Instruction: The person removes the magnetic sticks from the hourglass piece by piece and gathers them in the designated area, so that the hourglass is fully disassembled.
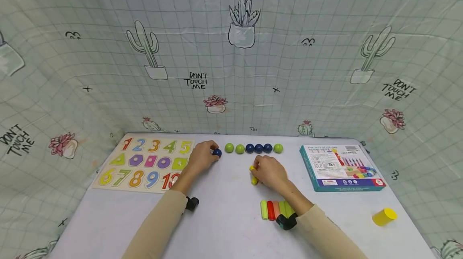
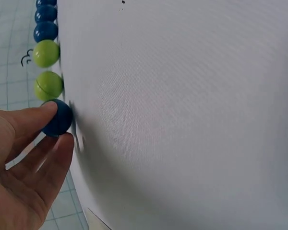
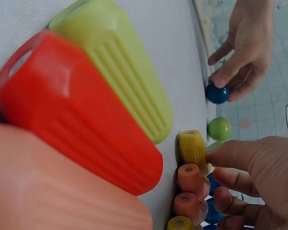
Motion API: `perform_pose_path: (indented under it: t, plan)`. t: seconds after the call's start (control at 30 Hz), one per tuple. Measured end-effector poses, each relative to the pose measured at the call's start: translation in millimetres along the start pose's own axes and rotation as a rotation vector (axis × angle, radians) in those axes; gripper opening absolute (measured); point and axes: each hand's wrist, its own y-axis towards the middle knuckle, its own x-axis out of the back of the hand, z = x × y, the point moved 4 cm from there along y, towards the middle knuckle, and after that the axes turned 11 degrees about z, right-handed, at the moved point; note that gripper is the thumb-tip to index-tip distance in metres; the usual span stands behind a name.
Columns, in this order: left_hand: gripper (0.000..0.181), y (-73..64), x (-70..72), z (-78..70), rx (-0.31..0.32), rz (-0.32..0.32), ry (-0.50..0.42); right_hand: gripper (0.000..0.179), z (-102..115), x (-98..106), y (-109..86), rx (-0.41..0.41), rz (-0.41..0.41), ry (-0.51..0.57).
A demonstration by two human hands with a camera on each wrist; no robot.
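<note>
At the far left of a row of balls, my left hand [image 1: 203, 155] pinches a blue ball [image 2: 59, 118] between thumb and fingers. The ball sits low by the tabletop, beside a green ball [image 2: 48, 86]. My right hand [image 1: 270, 171] has its thumb and fingertips at the far end of a yellow ridged plastic stick [image 3: 192, 147]. Next to that stick, orange sticks [image 3: 189, 178] and another yellow one stand in a row, partly hidden by the hand in the head view. Further blue balls [image 1: 258, 149] and green balls [image 1: 278, 148] line the table's back.
Under the left forearm lies a number-and-shape puzzle board [image 1: 123, 162]. A boxed set [image 1: 341, 168] lies at the right, with a yellow cylinder [image 1: 384, 216] nearer the front. Green, red [image 1: 271, 210] and orange sticks lie side by side near the right wrist. Patterned cloth [image 1: 231, 62] hangs behind.
</note>
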Motion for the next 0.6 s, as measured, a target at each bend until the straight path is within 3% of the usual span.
perform_pose_path:
  t: [0.3,0.6]
  plan:
    - [0.031,11.0,2.9,-2.8,-0.016,-0.070,-0.028,0.018,1,1,1.7,-0.016,-0.006,0.004]
    - [0.032,15.3,-0.1,-5.2,-0.025,-0.071,-0.052,0.017,1,0,0.7,-0.011,-0.010,-0.007]
